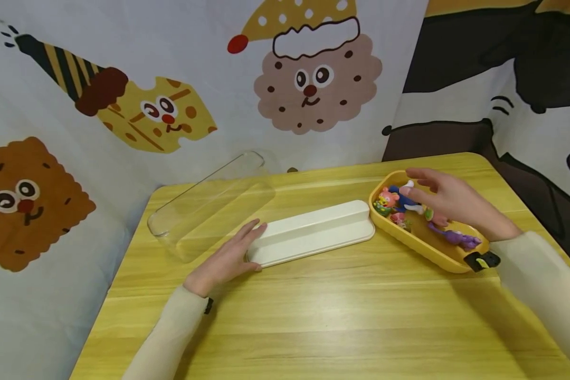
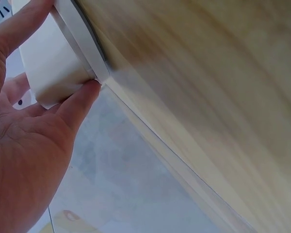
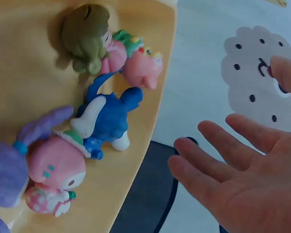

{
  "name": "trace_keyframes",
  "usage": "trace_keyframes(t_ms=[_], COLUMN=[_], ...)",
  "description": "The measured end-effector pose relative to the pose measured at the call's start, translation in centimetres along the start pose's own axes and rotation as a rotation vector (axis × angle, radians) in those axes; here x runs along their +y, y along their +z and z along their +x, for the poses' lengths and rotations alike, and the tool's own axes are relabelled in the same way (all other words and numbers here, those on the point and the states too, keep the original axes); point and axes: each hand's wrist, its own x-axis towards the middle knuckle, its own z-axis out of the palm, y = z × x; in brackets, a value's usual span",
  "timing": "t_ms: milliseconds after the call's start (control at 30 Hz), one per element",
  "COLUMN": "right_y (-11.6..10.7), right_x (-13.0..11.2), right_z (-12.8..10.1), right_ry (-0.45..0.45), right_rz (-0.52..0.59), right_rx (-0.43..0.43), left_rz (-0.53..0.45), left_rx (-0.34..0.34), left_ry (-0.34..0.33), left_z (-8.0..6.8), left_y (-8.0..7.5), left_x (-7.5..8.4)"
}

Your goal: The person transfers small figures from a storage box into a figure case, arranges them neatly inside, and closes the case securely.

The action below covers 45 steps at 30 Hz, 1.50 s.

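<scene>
My left hand (image 1: 228, 259) spans the left end of a long white stepped stand (image 1: 309, 238), thumb at its front corner and fingers at the back. In the left wrist view, fingertips press against the end of the white stand (image 2: 56, 63). Over the yellow tray (image 1: 420, 241), my right hand (image 1: 456, 203) is held with fingers spread, nothing between them. Inside the tray lie several small toy figures: a pink one (image 1: 388, 197), a blue one (image 3: 109, 119), a purple one (image 1: 458, 238) and one with olive hair (image 3: 85, 36).
A clear plastic cover (image 1: 214, 203) stands at the back left of the wooden table (image 1: 332, 322), close behind my left hand. The stand's right end meets the yellow tray's left side. Behind the table hangs a printed cloth (image 1: 209, 42) with cartoon faces.
</scene>
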Motion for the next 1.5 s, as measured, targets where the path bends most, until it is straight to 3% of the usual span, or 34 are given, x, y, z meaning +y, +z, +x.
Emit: trace_keyframes(t_ms=[267,633,1033,1367,1500], right_y=[0.3,2.4,3.7,4.1,4.1], right_x=[1.0,1.6,1.3,1.3,1.3], right_z=[2.6,4.9,5.4,5.8,5.9], right_ry=[0.007,-0.094,-0.118,-0.12,-0.143], right_rz=[0.033,0.0,-0.049,-0.093,-0.1], right_rx=[-0.079,-0.111,-0.056,-0.029,-0.021], left_rz=[0.006,0.0,-0.016,0.14,0.157], left_rx=[-0.003,0.003,0.002,0.05,0.057], left_ry=[-0.007,0.01,0.046,0.115,0.119], left_z=[-0.2,-0.4,-0.4,-0.5,-0.5], left_y=[0.2,0.2,0.1,0.0,0.0], left_x=[-0.2,-0.6,-0.7,-1.0,-1.1])
